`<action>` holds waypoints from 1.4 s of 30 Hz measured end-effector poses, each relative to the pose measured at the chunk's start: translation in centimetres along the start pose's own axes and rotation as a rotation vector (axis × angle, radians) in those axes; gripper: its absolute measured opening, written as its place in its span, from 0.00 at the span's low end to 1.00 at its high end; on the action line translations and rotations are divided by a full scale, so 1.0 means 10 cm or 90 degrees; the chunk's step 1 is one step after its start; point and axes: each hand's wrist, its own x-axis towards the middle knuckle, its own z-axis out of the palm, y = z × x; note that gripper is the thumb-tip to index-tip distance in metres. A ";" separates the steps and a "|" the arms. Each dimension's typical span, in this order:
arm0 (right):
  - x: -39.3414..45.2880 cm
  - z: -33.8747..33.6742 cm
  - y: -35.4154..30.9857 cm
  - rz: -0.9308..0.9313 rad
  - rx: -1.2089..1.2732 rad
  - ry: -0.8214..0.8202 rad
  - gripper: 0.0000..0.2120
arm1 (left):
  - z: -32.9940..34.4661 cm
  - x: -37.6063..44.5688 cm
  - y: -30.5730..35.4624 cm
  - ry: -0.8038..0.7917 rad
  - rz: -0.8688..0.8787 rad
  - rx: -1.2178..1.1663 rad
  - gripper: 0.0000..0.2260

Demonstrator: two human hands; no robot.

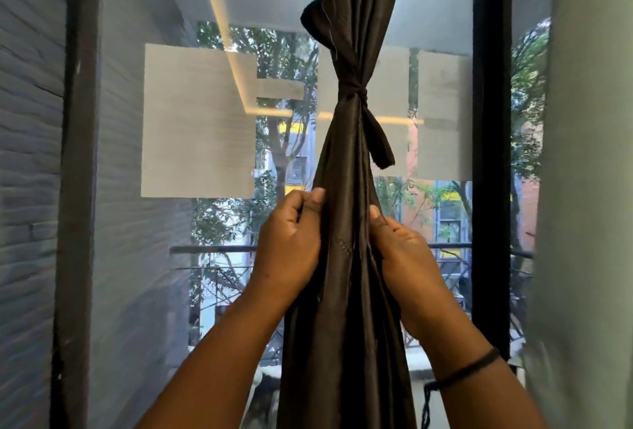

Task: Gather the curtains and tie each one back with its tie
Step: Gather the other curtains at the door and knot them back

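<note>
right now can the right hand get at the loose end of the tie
Probably yes: the tie's loose end hangs free just above the right hand, nothing between them, though that hand now grips the curtain.

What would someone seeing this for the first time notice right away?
A dark curtain hangs down the middle of the view in front of a window, cinched by a knotted tie with one loose end dangling to the right. Just below the knot, the left hand and right hand pinch the fabric from either side.
</note>
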 end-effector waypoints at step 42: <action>0.08 -0.98 -0.29 0.237 0.602 -0.418 0.15 | 0.01 -0.21 0.88 0.166 -0.316 -0.020 0.23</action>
